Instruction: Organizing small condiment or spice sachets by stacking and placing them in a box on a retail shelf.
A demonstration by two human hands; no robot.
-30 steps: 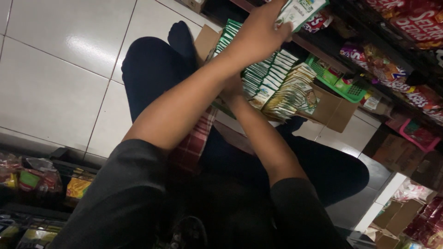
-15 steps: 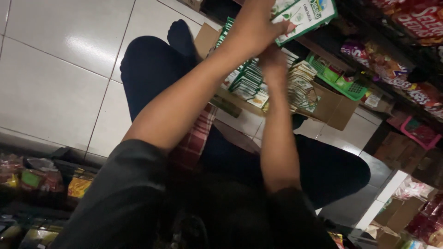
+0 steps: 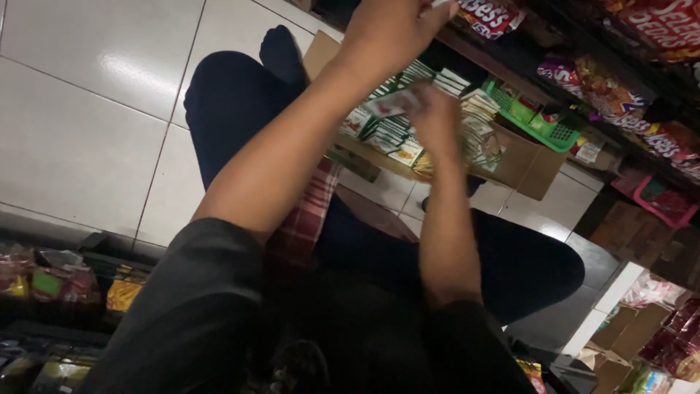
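My right hand (image 3: 436, 117) pinches a small packet (image 3: 394, 103) over the far box (image 3: 525, 157). The left hand (image 3: 386, 29) has gone up to the shelf (image 3: 510, 69); its earlier packet is cropped out, so I can't tell its grip.

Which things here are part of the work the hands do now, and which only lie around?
In the work:
- left hand, raised toward the shelf
- right hand, holding a small packet
- cardboard box of packets

Lying about:
- green basket
- red snack bags on the shelf
- checked cloth
- white floor tiles
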